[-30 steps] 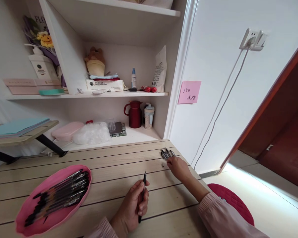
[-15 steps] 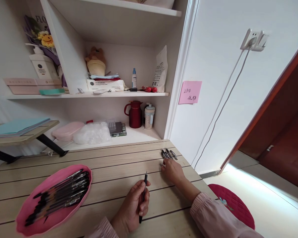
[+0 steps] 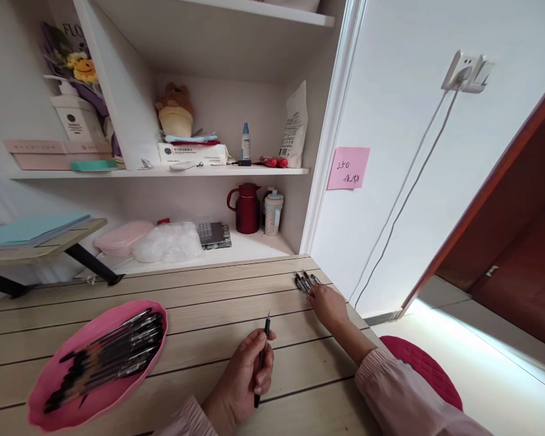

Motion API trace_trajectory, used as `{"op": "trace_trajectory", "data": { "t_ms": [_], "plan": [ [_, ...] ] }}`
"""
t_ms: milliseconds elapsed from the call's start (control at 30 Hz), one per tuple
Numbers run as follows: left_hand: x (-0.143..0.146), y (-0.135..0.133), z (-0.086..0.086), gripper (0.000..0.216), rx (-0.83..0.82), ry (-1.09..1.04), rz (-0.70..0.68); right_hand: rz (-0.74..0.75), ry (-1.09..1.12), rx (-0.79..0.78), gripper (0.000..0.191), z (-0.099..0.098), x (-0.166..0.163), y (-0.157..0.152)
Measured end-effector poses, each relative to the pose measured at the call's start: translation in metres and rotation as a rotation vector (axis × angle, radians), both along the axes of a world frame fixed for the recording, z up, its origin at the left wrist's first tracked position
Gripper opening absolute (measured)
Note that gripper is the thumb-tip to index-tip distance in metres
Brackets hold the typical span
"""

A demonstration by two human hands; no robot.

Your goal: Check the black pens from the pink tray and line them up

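My left hand [image 3: 245, 372] is wrapped around a black pen [image 3: 262, 363], held upright above the table with its bare writing tip pointing up. Farther right, my right hand [image 3: 327, 307] reaches over the table with its fingers pinched together at a small row of pen caps [image 3: 303, 282]. These caps are short, dark and clear, lying side by side near the table's far right corner. The fingertips cover part of the row, and the cap between them is mostly hidden. On the left, a pink tray [image 3: 39, 396] holds many black pens [image 3: 113, 357] lying in a heap.
The slatted wooden table [image 3: 200, 303] meets a white shelf unit [image 3: 258, 248] at the back. A small raised stand [image 3: 54, 245] with blue paper is at the far left. A red jug [image 3: 247, 209] and a cup [image 3: 273, 213] occupy the low shelf. A red round cushion [image 3: 422, 369] lies off the right edge.
My right hand has shifted to the right and slightly back, onto the pen caps, and the cap end that stuck out of its fingers is now hidden. The left hand stays put with the pen.
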State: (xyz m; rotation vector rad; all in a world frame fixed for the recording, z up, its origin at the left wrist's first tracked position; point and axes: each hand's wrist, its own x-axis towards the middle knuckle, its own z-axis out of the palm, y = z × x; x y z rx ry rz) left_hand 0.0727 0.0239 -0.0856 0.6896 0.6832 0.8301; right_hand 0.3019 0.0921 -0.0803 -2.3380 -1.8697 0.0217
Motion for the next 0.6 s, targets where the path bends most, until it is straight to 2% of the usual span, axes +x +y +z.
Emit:
{"op": "trace_trajectory", "data": {
  "t_ms": [367,600],
  "plan": [
    [-0.001,0.003,-0.002,0.019,-0.001,-0.002,-0.009,0.017,-0.026,-0.004,0.020,-0.004,-0.009,0.015],
    [0.000,0.002,-0.004,0.019,0.000,-0.013,0.011,0.011,-0.025,0.023,0.021,0.001,-0.008,0.009]
  ]
}}
